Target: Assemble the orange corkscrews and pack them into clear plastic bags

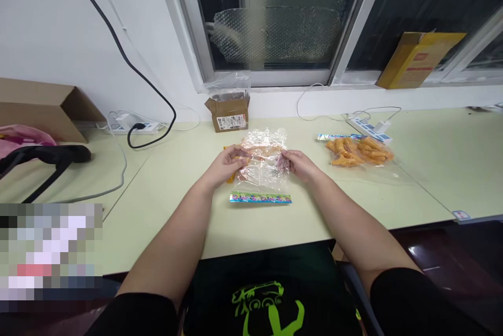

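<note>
A crinkled clear plastic bag (263, 168) lies in front of me, with a colourful printed strip (260, 198) along its near edge. My left hand (228, 164) is closed on the bag's left side, thumb and fingers drawn together. At the right side, my right hand (301, 163) pinches the plastic between thumb and fingers. Something pale orange shows through the film between the hands; its shape is unclear. Beside and partly behind my left hand is a yellow-orange thing (230, 177), mostly hidden. To the right rests another clear bag holding several orange pieces (346, 151).
Behind the bag, a small open cardboard box (231, 113) stands against the wall. Power strips (369, 130) with cables sit at the back. A larger carton (35, 108) and a black strap-like object (58, 155) are at left. A yellow box (418, 61) leans on the window.
</note>
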The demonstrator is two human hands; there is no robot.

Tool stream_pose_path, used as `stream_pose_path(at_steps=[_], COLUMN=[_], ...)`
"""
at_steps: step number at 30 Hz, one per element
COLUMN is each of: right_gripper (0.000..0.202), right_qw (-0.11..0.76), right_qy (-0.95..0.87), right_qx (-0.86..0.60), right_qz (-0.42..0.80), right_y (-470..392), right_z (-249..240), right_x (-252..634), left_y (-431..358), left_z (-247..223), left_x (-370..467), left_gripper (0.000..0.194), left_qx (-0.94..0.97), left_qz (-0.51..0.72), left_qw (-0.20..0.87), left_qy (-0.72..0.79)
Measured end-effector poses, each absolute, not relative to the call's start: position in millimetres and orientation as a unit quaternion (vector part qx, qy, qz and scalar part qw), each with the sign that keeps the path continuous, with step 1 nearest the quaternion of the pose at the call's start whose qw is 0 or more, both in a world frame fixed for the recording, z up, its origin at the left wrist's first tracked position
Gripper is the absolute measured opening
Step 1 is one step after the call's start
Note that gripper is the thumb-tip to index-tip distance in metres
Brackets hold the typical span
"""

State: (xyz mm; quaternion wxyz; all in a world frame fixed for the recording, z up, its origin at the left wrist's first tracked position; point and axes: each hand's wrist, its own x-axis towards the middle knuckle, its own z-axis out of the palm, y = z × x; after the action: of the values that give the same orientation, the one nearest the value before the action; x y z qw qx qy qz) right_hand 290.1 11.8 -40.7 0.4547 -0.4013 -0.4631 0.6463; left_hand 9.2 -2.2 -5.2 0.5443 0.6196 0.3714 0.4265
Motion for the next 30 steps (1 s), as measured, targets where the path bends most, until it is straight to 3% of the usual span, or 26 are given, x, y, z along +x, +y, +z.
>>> stream_pose_path(at_steps=[3,7,12,21,26,30], right_gripper=[0.047,0.047,0.046,0.049,0.047,0.048], right_qw=[0.444,0.427,0.398,0.446,0.507,0.487], right_qy=[-0.479,-0.531,-0.584,-0.531,-0.511,-0.501], right_qx=[-0.412,-0.402,-0.383,-0.387,-0.397,-0.414], right_qz=[0.636,0.611,0.594,0.608,0.570,0.584], right_y=[12.8,10.8,8.4,9.6,9.6,11.1], right_z=[-40.9,-41.3,-38.7,-37.5,-36.2,-36.7], right_x=[292.2,294.2,297.8,290.7,289.2,293.7], left_y=[2.4,0.3,-1.0,3.2,1.3,3.7], left_z=[-5.5,-4.1,-5.4,-8.0,-9.3,-11.0], left_x=[1.8,3.9,13.5,11.9,12.0,11.3], left_gripper=[0.029,0.038,0.038,0.031,0.038,0.046], left_qx=[0.629,0.638,0.608,0.591,0.592,0.571], left_qz=[0.414,0.400,0.473,0.491,0.466,0.512], left_qw=[0.512,0.514,0.493,0.500,0.525,0.516], left_qy=[0.413,0.411,0.404,0.399,0.396,0.381])
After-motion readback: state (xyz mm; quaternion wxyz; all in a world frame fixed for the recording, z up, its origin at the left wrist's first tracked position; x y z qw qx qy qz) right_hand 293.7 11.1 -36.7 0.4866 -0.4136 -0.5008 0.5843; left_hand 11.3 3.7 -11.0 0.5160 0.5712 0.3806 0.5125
